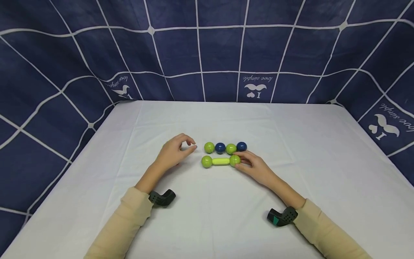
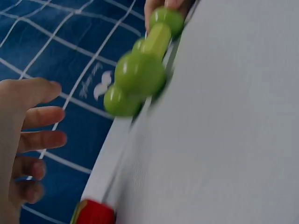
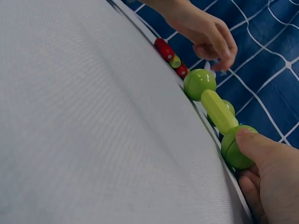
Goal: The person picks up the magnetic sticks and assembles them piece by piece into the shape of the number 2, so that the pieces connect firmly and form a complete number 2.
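Note:
A green dumbbell-like piece, a ribbed yellow-green rod [image 1: 221, 161] with a green ball [image 1: 207, 161] on its left end, lies on the white cloth. My right hand [image 1: 257, 169] pinches the green ball [image 3: 237, 148] at its right end between thumb and fingers. To the left, my left hand [image 1: 173, 153] hovers with loosely bent fingers and holds nothing; its thumb and fingertips are apart from the balls. Just behind the rod, green and blue balls alternate in a row, from a green ball [image 1: 209, 147] at left to a blue ball [image 1: 241, 146] at right.
Red pieces [image 3: 164, 49] and a small yellow one lie beyond the left hand in the right wrist view; the head view does not show them. A white cloth [image 1: 207, 216] covers the table, and a dark blue gridded curtain [image 1: 220, 50] hangs around it.

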A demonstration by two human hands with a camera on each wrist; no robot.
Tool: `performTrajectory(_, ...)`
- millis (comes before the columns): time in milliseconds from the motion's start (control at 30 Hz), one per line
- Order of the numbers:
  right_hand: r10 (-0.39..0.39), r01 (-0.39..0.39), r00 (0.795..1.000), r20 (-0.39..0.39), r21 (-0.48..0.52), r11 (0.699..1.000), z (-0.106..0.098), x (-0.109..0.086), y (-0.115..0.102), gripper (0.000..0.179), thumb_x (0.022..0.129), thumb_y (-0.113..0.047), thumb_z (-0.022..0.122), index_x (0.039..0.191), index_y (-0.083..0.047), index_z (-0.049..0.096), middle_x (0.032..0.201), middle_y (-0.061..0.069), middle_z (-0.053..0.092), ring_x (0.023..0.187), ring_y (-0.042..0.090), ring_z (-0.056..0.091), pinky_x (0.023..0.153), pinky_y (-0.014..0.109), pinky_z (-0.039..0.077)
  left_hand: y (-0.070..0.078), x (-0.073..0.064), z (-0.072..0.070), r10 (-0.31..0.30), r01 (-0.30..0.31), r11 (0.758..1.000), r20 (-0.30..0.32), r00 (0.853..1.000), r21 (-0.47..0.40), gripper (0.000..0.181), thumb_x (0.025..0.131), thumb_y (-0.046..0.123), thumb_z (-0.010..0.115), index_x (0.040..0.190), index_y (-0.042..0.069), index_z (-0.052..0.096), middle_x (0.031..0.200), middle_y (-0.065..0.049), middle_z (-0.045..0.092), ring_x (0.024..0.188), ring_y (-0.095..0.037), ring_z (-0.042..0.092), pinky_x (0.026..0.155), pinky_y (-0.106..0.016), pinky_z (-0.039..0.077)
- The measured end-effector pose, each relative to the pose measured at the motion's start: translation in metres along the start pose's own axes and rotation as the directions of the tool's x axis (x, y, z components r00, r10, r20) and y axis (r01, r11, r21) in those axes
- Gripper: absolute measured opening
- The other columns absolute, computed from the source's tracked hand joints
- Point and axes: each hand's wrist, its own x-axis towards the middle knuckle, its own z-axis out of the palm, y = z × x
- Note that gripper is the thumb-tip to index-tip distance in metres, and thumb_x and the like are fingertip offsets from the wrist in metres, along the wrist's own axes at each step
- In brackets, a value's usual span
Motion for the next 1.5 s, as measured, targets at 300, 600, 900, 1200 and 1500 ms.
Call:
performTrajectory(300, 0.011, -0.011, 1.0, 0.008, -0.01, 1.0, 0.001, -0.002, 0.0, 0.046, 0.087, -0.027, 0.06, 0.127, -0.007, 0.05, 0.127, 0.011, 0.05, 0.116, 0.025, 0.052, 0.094, 0.028, 0.044, -0.041, 0.0, 0.001, -0.148, 0.154, 0.986, -0.095, 0.984, 0.058, 0.03, 0.087, 0.025, 0.052, 0.112, 0.011, 0.062, 0.121, -0.01, 0.05, 0.116, -0.029, 0.037, 0.095, -0.045, 0.025)
performTrajectory(600, -0.004, 0.004, 1.0, 0.002, -0.019, 1.0, 0.0, 0.0, 0.0, 0.044, 0.088, -0.026, 0.06, 0.126, -0.007, 0.05, 0.126, 0.011, 0.051, 0.116, 0.024, 0.053, 0.094, 0.029, 0.044, -0.049, 0.001, 0.004, -0.263, 0.266, 0.961, -0.052, 0.963, 0.072, 0.032, 0.09, 0.028, 0.045, 0.111, 0.012, 0.063, 0.125, -0.011, 0.048, 0.119, -0.03, 0.035, 0.095, -0.046, 0.024)
performTrajectory(900, -0.001, 0.002, 1.0, 0.006, -0.03, 1.0, -0.001, 0.001, 0.0, 0.044, 0.088, -0.026, 0.059, 0.126, -0.007, 0.05, 0.126, 0.011, 0.05, 0.115, 0.024, 0.053, 0.094, 0.029, 0.044, -0.05, 0.002, 0.006, -0.272, 0.276, 0.959, -0.058, 0.961, 0.07, 0.027, 0.088, 0.031, 0.051, 0.097, 0.01, 0.067, 0.118, -0.01, 0.055, 0.116, -0.029, 0.04, 0.094, -0.045, 0.025)
performTrajectory(1200, 0.004, -0.004, 1.0, 0.006, -0.05, 0.999, -0.001, 0.001, -0.002, 0.044, 0.088, -0.028, 0.059, 0.127, -0.009, 0.05, 0.127, 0.01, 0.05, 0.114, 0.023, 0.053, 0.094, 0.031, 0.044, -0.047, 0.001, 0.004, -0.248, 0.224, 0.968, -0.286, 0.926, -0.113, 0.026, 0.089, 0.028, 0.056, 0.106, 0.008, 0.06, 0.1, -0.011, 0.062, 0.091, -0.024, 0.051, 0.079, -0.034, 0.032)
performTrajectory(1500, 0.005, -0.005, 1.0, 0.003, -0.045, 0.999, 0.0, 0.0, -0.002, 0.044, 0.088, -0.026, 0.059, 0.127, -0.008, 0.05, 0.126, 0.01, 0.05, 0.114, 0.023, 0.053, 0.094, 0.031, 0.044, -0.018, 0.0, 0.005, -0.297, 0.08, 0.855, -0.358, 0.885, -0.512, 0.031, 0.093, 0.029, 0.049, 0.118, 0.012, 0.058, 0.104, -0.004, 0.051, 0.064, -0.027, 0.055, 0.052, -0.025, 0.047)
